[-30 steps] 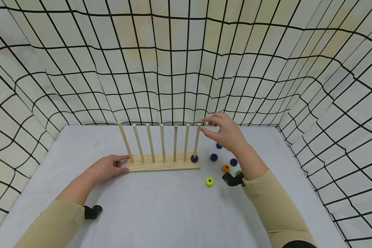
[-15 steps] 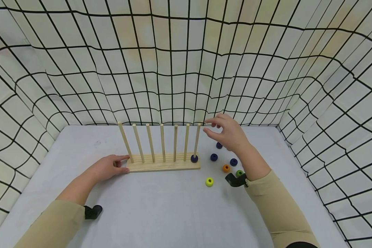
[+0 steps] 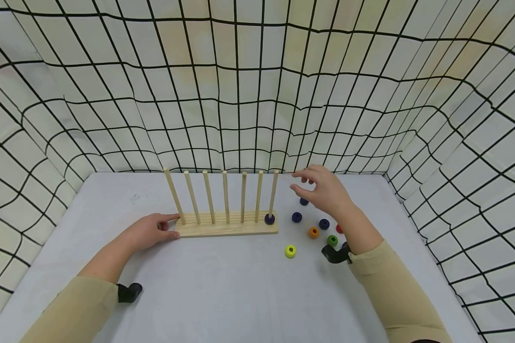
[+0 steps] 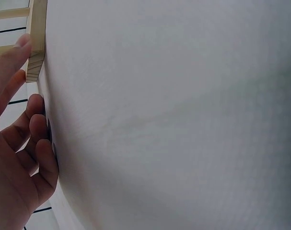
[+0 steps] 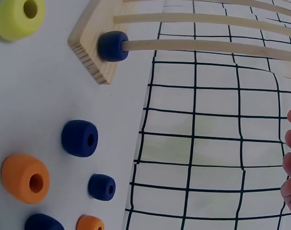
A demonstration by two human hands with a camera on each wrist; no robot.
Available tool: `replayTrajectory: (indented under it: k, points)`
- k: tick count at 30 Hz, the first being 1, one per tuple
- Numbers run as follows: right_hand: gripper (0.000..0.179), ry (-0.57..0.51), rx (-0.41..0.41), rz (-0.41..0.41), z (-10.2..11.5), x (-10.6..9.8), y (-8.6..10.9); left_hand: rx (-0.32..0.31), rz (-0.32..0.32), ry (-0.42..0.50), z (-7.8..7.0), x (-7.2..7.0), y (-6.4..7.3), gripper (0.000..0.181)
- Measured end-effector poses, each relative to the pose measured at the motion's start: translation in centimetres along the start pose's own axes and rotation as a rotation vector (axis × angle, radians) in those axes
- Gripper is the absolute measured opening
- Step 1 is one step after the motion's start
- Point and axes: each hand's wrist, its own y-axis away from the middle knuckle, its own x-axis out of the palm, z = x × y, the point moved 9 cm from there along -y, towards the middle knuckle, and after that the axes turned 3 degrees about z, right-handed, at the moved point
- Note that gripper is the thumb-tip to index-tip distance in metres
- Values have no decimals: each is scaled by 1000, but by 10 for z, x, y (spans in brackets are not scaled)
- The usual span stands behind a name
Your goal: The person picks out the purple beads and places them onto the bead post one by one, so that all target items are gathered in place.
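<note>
A wooden peg board (image 3: 227,229) with several upright dowels stands on the table. My left hand (image 3: 148,232) grips its left end, thumb at the front edge and index finger at the back; the left wrist view shows the thumb and finger at the board's corner (image 4: 36,62). One dark blue bead (image 3: 269,219) sits at the bottom of the rightmost dowel (image 3: 273,190). My right hand (image 3: 322,190) hovers to the right of that dowel, fingers loosely bent with nothing between them. Below it lie blue beads (image 5: 80,138) and an orange bead (image 5: 25,178).
A yellow bead (image 3: 290,251) lies in front of the board's right end. Farther right are a green bead (image 3: 332,240) and a red bead (image 3: 339,229), partly behind the right wrist. Black netting over white walls (image 3: 249,85) encloses the table (image 3: 223,295) at the back and sides.
My right hand has drawn away from the top of the rightmost dowel, moving right and slightly down. The red bead has come into view. My left hand stays at the board.
</note>
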Motion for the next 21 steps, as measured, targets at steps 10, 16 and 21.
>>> replayTrajectory:
  k: [10,16,21]
  points:
    - [38,9,33,50,-13,10,8,-13,-3,6,2,-1,-1,72]
    - [37,7,45,75,-20,18,14,-19,1,24,4,-1,-1,72]
    - [36,10,38,86,-24,25,17,-21,1,24,5,-1,-1,73]
